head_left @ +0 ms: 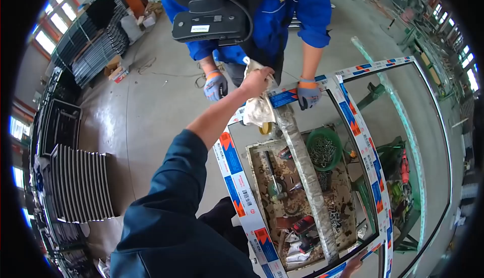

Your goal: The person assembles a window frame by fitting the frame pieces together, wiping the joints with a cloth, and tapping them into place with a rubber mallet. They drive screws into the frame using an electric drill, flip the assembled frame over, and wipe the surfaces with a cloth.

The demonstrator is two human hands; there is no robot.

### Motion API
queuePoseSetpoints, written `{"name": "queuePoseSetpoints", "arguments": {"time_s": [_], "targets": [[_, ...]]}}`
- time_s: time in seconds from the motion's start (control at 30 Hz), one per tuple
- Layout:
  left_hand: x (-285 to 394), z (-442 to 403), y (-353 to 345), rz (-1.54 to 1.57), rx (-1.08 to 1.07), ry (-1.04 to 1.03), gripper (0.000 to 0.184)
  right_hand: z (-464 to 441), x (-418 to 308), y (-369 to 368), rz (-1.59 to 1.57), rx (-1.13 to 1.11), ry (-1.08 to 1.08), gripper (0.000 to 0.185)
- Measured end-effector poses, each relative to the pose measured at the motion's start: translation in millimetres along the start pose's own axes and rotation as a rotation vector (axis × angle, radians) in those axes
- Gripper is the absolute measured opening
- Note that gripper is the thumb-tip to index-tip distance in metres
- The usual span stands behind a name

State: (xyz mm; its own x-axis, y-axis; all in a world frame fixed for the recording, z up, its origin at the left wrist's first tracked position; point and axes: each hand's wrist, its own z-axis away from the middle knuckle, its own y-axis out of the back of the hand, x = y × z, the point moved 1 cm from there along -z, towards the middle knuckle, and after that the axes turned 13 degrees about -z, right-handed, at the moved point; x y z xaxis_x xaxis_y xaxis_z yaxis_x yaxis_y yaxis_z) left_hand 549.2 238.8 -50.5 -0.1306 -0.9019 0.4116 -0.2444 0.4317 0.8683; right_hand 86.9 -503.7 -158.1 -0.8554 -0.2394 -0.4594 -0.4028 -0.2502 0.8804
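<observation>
My left hand (257, 81) is closed on a white cloth (259, 110), which hangs over the near side of the frame's far bar. The large window frame (234, 174) is wrapped in printed white, blue and orange film. At the bottom edge, my right hand (352, 268) shows only in part against the frame's near bar; its fingers cannot be made out. Opposite me stands a person in blue (312, 13). One gloved hand (308, 94) of that person rests on the frame's far bar, and the other (216, 86) hangs beside the frame's corner.
Beneath the frame, a worn tray (262, 197) holds a red and black power tool (303, 224), loose fasteners and a green bowl (323, 149) of screws. A wrapped bar (308, 177) crosses above it. Stacked profiles (83, 182) stand at left; green stands (393, 157) are at right.
</observation>
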Motion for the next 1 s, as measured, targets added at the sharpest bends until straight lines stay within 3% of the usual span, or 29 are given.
{"name": "queuePoseSetpoints", "arguments": {"time_s": [0.1, 0.13, 0.3, 0.4, 0.67, 0.77, 1.0], "targets": [[-3, -8, -41, 0.026, -0.091, -0.073, 0.039, 8, -7, 5, -0.010, -0.001, -0.058, 0.113], [14, -5, -36, -0.036, -0.283, 0.086, 0.038, 11, -10, 7, -0.007, 0.003, -0.055, 0.113], [2, -8, -61, -0.157, -0.292, -0.007, 0.035, 28, -22, 13, 0.003, 0.040, -0.047, 0.113], [6, -3, -50, -0.257, -0.416, 0.036, 0.039, 28, -21, 13, 0.016, 0.003, -0.076, 0.114], [-33, 46, -29, -0.346, -0.426, 0.113, 0.034, 43, -41, 22, -0.036, -0.018, -0.058, 0.114], [-45, 72, -7, -0.360, -0.489, 0.178, 0.030, 40, -42, 25, 0.043, -0.157, -0.152, 0.112], [-74, 142, 41, -0.431, -0.465, 0.215, 0.026, 19, 4, 14, -0.291, -0.149, 0.072, 0.037]]}}
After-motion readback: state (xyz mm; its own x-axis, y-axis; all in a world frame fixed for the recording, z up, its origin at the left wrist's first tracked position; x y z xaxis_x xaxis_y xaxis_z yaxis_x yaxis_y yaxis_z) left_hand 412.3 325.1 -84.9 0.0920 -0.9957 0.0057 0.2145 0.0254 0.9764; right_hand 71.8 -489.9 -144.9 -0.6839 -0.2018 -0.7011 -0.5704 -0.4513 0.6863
